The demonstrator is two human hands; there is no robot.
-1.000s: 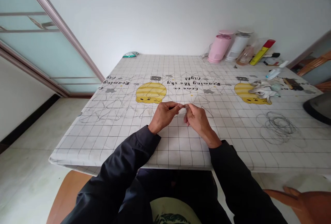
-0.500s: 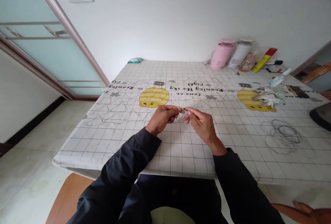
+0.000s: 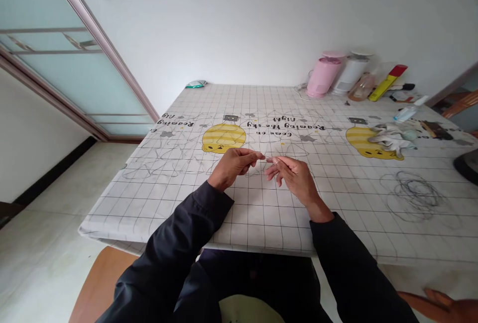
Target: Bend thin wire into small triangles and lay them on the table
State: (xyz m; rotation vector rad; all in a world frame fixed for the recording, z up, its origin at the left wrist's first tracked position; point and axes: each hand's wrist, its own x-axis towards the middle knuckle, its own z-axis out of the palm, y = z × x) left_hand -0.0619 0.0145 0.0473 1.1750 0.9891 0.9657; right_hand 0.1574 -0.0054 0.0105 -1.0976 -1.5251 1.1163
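My left hand (image 3: 236, 164) and my right hand (image 3: 295, 176) meet just above the table, fingertips almost touching. Each pinches a thin wire (image 3: 265, 158), of which only a tiny bit shows in the gap; the rest is hidden or too fine to follow. The thumb and index finger of my right hand are closed, while its other fingers are loosely spread. Loose strands of thin grey wire (image 3: 151, 167) lie over the tablecloth (image 3: 257, 218) to the left and beyond my hands. A tangled coil of wire (image 3: 416, 191) rests at the right.
Along the wall stand a pink cylinder-shaped device (image 3: 324, 76), a similar white one (image 3: 349, 76), a bottle (image 3: 362, 87) and a yellow-and-red box (image 3: 386, 84). Gloves (image 3: 392, 138) and a clear spray bottle (image 3: 409, 110) lie at right. A green packet (image 3: 196, 84) sits at the far left.
My fingertips have drawn slightly apart, and the small curve of wire seen between them is now barely visible. The lower fingers of my right hand have spread. The view has shifted slightly.
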